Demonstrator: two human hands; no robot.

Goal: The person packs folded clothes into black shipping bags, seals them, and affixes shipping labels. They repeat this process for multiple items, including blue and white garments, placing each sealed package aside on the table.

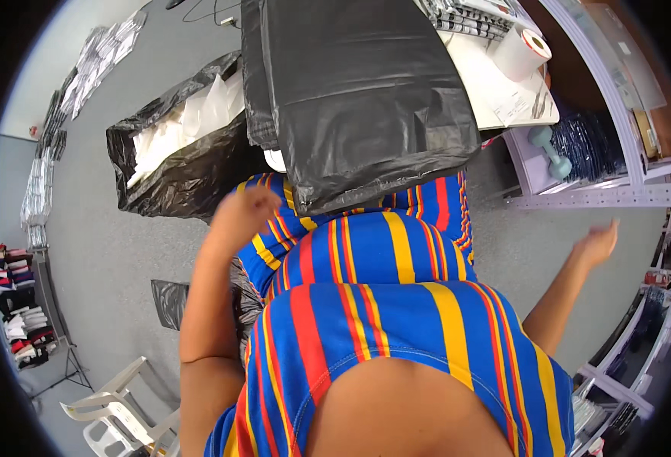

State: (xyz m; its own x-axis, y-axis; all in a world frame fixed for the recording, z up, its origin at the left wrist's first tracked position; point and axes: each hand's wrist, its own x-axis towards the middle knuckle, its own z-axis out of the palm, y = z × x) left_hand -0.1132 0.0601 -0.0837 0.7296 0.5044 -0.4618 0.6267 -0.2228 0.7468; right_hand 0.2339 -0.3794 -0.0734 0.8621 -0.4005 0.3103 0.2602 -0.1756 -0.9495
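Note:
Just left of a stack of black plastic bags [373,99] that rests over my lap is my left hand [253,213], its fingers loosely bent and apart, with nothing visible in them. My right hand [596,242] is held out at the right, away from the stack, fingers apart and holding nothing. A black sack [175,183] of white plastic pieces stands beyond my left hand. My striped clothing [385,255] shows beneath the stack.
A white worktop [476,87] holds a label roll [514,57]. A shelf unit [594,198] at the right holds a dumbbell [552,152] and dark packets. Folded clothes [19,305], silvery packets [95,61], a white chair [114,411] and loose black plastic [169,303] are at the left.

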